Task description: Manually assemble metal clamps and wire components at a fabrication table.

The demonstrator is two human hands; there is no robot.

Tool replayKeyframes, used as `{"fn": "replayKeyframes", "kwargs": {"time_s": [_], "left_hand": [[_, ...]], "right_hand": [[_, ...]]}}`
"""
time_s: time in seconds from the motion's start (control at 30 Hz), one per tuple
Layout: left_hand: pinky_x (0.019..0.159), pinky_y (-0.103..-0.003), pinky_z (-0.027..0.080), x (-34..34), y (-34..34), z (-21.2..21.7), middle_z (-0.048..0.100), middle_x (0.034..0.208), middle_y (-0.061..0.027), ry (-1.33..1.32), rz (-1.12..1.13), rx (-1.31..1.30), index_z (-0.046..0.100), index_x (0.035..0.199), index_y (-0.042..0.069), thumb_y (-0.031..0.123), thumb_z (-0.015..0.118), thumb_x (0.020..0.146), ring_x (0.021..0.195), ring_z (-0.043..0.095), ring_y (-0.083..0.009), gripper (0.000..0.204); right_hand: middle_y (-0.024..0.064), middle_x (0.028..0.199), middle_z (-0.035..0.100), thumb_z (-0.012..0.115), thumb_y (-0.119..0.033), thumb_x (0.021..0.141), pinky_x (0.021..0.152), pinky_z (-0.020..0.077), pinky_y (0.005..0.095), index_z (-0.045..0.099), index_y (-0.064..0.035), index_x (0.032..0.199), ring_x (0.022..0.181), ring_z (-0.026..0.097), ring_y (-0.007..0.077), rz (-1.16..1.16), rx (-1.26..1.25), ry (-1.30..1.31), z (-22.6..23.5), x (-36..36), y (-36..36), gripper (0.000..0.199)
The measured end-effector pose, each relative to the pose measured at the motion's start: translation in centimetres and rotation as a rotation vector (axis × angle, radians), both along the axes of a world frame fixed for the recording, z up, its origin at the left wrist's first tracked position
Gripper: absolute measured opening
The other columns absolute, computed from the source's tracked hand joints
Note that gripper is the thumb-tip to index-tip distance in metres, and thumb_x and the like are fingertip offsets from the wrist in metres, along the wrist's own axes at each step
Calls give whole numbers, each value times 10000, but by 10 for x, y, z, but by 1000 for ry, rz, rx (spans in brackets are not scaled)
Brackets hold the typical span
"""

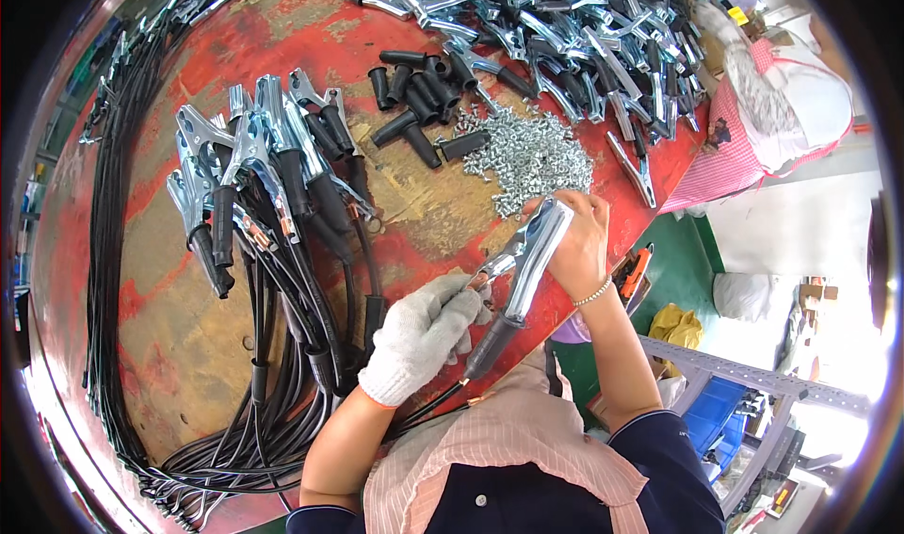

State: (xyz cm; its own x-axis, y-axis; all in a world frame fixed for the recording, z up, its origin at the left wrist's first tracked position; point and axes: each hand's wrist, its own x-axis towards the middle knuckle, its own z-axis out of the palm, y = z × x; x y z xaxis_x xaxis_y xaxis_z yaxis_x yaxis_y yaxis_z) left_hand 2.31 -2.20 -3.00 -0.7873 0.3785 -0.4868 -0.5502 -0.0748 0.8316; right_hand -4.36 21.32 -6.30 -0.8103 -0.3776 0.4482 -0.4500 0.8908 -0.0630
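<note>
My left hand (424,336), in a white knitted glove, is closed around the near end of a silver spring clamp (541,259) with black handle sleeves. Copper shows beside the gloved fingers, and a black cable (435,404) runs below them toward the lower left. My bare right hand (581,242) is behind the clamp's upper end, at the near edge of a pile of small silver screws (532,157). Its fingers are bent inward; the clamp partly hides the fingertips, so whatever they pinch does not show.
Black sleeves (424,91) lie left of the screws on the worn red table (414,195). A large heap of clamps (584,40) covers the far right. Clamps on cables (273,157) lie at left, beside a long cable bundle (108,251). A pink checked cloth (716,148) borders the right edge.
</note>
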Motion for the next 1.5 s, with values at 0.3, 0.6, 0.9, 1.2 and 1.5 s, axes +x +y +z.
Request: {"fn": "replayKeyframes", "kwargs": {"time_s": [0.3, 0.6, 0.9, 1.2, 1.5], "left_hand": [[531, -220, 453, -1, 1, 3, 640, 892, -47, -38, -40, 1, 560, 1223, -27, 179, 510, 994, 607, 524, -51, 312], [529, -217, 421, 0, 1, 8, 582, 779, 10, -36, -31, -3, 603, 1161, -8, 175, 546, 976, 608, 511, -46, 266], [545, -219, 434, -2, 0, 11, 618, 807, -15, -44, -86, 6, 589, 1179, -12, 179, 545, 978, 630, 533, -51, 280], [546, -324, 510, 1, 8, -5, 674, 820, -147, 1013, -30, -669, 591, 1229, 36, 30, 602, 856, 597, 642, -288, 373], [456, -239, 457, 0, 5, -17, 648, 798, -88, 8, 300, 86, 466, 1323, 31, 215, 497, 995, 524, 576, -122, 378]], "right_hand": [[90, 1030, 672, 653, -11, 838, 836, 507, 359, 646, -29, 1052, 966, 643, 215, 42, -939, -747, 10, 30, -12, 215], [90, 981, 670, 661, -88, 885, 788, 511, 304, 635, 24, 1029, 902, 643, 167, 128, -1407, -1074, 8, 46, -34, 184], [72, 930, 624, 622, -144, 922, 811, 425, 310, 640, -2, 951, 905, 562, 155, 243, -1483, -1253, -3, 48, -24, 146], [60, 954, 646, 564, -106, 940, 753, 490, 315, 622, -21, 1086, 883, 621, 167, 72, -1134, -1177, 20, 64, 1, 178], [29, 796, 581, 757, -162, 743, 704, 455, 351, 714, -129, 835, 779, 568, 240, -64, -256, -211, -7, 21, 22, 106]]}}
